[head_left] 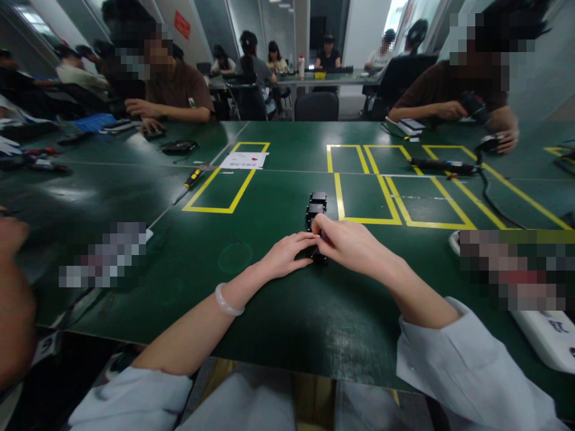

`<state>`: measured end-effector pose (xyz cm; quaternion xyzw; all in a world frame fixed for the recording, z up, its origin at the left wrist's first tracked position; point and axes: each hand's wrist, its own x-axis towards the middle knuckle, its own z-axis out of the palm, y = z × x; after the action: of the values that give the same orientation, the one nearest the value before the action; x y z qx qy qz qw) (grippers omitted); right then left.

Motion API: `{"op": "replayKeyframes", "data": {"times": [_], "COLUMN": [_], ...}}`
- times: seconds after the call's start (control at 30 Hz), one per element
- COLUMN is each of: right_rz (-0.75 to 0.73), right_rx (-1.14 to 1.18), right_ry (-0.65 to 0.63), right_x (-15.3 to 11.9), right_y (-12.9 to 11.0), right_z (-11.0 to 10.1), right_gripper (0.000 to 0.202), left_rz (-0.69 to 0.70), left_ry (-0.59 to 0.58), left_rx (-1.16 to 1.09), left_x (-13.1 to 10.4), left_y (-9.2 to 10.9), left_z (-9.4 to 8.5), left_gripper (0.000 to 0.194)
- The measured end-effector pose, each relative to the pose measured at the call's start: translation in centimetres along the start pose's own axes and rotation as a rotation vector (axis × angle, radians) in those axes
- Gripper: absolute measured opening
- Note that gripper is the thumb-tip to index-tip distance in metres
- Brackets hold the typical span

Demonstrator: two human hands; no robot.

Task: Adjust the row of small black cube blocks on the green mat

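Note:
A short column of black block-shaped parts (pixel 317 208) lies on the green table in front of me, seemingly joined end to end. My left hand (pixel 287 256), with a pale bracelet at the wrist, reaches its near end from the left. Its fingers are stretched out and the thumb is apart, the fingertips touching or nearly touching the parts. Over the same end, my right hand (pixel 354 242) is closed in a pinch, its fingertips meeting those of the left. Whatever sits in that pinch is hidden, and both hands cover the middle of the column.
Yellow tape rectangles (pixel 339 194) mark the green table (pixel 269 323). A yellow-black screwdriver (pixel 191 181) and a paper sheet (pixel 245 160) lie to the left. White power strips, partly blurred, flank me; a black corded tool (pixel 444 166) lies right. Co-workers sit opposite, and an arm shows at left.

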<state>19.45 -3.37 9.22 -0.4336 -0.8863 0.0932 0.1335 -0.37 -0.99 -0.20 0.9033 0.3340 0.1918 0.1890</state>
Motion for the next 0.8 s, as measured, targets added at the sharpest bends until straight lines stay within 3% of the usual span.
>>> {"op": "replayKeyframes", "data": {"times": [0.23,0.63,0.8], "right_rz": [0.039,-0.019,0.014], "right_rx": [-0.063,-0.008,-0.054], "right_ry": [-0.001,0.011,-0.008], "right_x": [0.17,-0.01,0.17], "right_y": [-0.05,-0.14,-0.21], "right_z": [0.12,0.04,0.04], "right_gripper": [0.021,0.014,0.022], "left_rz": [-0.011,0.007,-0.005], "left_ry": [-0.015,0.005,-0.004], "left_rx": [-0.003,0.005,0.011], "left_x": [0.01,0.04,0.1], "left_y": [-0.01,0.01,-0.02], "left_z": [-0.08,-0.02,-0.01], "left_gripper": [0.041,0.039,0.039]}}
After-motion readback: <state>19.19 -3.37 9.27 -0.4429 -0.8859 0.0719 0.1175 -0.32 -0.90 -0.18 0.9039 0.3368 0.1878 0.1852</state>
